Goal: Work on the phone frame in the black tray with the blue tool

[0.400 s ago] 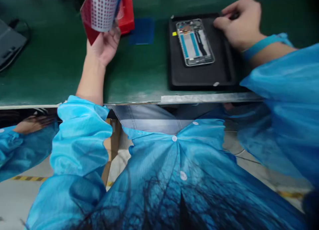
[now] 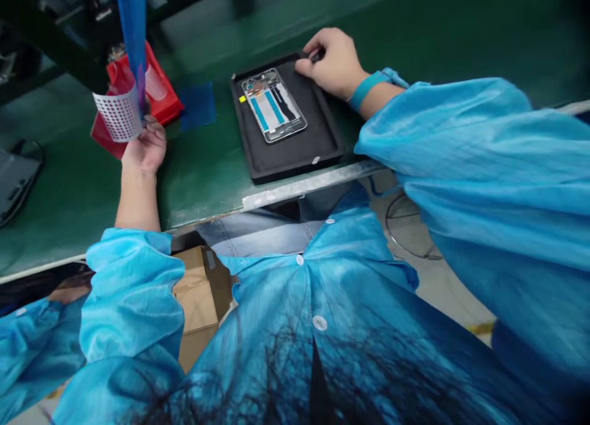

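My left hand [image 2: 145,145] holds up a curled white sheet [image 2: 118,113] covered in small red dots, with a blue film strip [image 2: 133,38] rising from it. My right hand [image 2: 332,62] rests on the far right corner of a black tray [image 2: 295,148], fingers bent over a small dark thing that I cannot make out. An open phone frame [image 2: 274,105] with two blue strips and a yellow tab lies face up in the tray, left of that hand. Both arms wear blue gown sleeves.
A red bin [image 2: 159,96] sits behind my left hand, a blue square pad [image 2: 198,104] beside it on the green bench mat [image 2: 203,167]. A dark device [image 2: 13,179] lies at the far left. A cardboard box [image 2: 198,299] stands under the bench edge.
The view has swung and tilted, so the tray now sits further left. My left hand has lowered the dotted sheet and the blue film now stands upright. My right hand stays on the tray corner.
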`<state>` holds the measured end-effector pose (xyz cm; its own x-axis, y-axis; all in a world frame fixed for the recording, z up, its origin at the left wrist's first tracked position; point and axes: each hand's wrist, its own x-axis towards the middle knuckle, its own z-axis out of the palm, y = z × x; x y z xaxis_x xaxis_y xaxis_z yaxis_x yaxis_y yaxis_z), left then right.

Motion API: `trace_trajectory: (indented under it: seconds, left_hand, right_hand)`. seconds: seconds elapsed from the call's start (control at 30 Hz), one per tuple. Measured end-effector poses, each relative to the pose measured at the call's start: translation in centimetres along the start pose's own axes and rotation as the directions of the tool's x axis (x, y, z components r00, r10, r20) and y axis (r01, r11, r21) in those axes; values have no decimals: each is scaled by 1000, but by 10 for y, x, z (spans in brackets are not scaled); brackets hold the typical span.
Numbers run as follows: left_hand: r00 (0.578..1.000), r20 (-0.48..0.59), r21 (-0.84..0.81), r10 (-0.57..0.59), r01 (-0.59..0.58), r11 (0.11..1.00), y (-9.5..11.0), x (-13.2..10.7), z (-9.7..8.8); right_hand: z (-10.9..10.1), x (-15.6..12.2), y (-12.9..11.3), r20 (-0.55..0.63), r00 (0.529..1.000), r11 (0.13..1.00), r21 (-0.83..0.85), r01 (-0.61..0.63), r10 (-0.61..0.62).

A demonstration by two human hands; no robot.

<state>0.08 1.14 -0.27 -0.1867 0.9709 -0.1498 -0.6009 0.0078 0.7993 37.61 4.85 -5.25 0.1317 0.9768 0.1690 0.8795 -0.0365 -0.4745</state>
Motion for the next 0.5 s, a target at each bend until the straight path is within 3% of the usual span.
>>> trace_trajectory:
  seconds: [0.27, 0.4, 0.5]
  left_hand:
    - [1000, 26, -101, -10, 12, 995, 1, 3, 1]
    - [998, -59, -138, 32, -39, 990, 0, 8, -16]
    - [994, -104, -64, 34, -41, 997, -2, 12, -32]
  right_hand:
    - [3, 0, 0, -10, 1000, 998, 63, 20, -19]
    - [8, -1, -2, -31, 999, 996, 85, 16, -13]
    - [8, -1, -2, -33, 999, 995, 101, 15, -12]
